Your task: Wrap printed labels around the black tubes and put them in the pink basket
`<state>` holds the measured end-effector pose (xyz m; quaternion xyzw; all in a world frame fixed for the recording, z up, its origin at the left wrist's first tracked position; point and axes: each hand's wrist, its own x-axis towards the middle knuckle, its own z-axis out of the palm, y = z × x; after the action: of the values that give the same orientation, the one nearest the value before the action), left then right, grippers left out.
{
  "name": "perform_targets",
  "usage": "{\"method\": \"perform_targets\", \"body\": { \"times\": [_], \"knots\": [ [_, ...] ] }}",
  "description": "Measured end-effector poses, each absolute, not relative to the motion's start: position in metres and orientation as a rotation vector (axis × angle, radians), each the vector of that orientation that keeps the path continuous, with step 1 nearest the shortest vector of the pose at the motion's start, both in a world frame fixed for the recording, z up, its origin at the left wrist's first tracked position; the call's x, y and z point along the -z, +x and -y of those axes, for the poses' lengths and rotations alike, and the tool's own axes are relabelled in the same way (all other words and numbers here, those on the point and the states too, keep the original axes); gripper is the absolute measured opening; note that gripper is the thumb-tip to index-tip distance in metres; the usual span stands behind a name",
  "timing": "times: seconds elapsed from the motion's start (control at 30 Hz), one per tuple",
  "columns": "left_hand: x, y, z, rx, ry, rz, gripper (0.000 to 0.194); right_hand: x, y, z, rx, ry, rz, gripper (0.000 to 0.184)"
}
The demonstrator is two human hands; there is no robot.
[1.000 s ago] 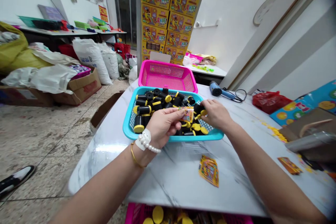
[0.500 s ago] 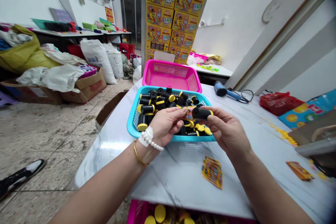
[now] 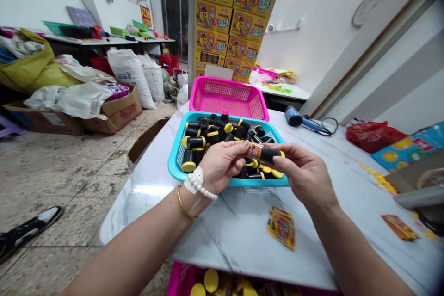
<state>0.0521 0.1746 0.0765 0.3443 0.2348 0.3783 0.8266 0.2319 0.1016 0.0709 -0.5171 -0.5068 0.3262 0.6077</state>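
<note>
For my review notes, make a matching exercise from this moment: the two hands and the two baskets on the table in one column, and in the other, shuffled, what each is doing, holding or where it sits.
Column one
1. Left hand
2. Turquoise basket
3. Right hand
4. Pink basket on the table

Column two
A. Holding a black cylinder with a yellow end
B. Just beyond the other basket, as the camera sees it
C. Pinching a printed wrapper
D. Heaped with black-and-yellow cylinders

Pairs: 1-C, 2-D, 3-A, 4-B

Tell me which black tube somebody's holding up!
The black tube in the right hand, touching the orange wrapper; the other tubes in the blue basket below aren't held.
</note>
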Motion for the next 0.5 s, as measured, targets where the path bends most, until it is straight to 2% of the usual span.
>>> {"method": "perform_targets", "body": {
  "times": [0.2, 0.5],
  "knots": [
    [-0.078, 0.052, -0.172, -0.787, 0.849, -0.506, 0.019, -0.073, 0.218, -0.093, -0.664, -1.109, 1.265, 0.023],
    [-0.075, 0.054, -0.164, -0.871, 0.959, -0.579, 0.024, -0.062, 0.221, -0.096, -0.299, -1.117, 1.235, 0.026]
  ]
}}
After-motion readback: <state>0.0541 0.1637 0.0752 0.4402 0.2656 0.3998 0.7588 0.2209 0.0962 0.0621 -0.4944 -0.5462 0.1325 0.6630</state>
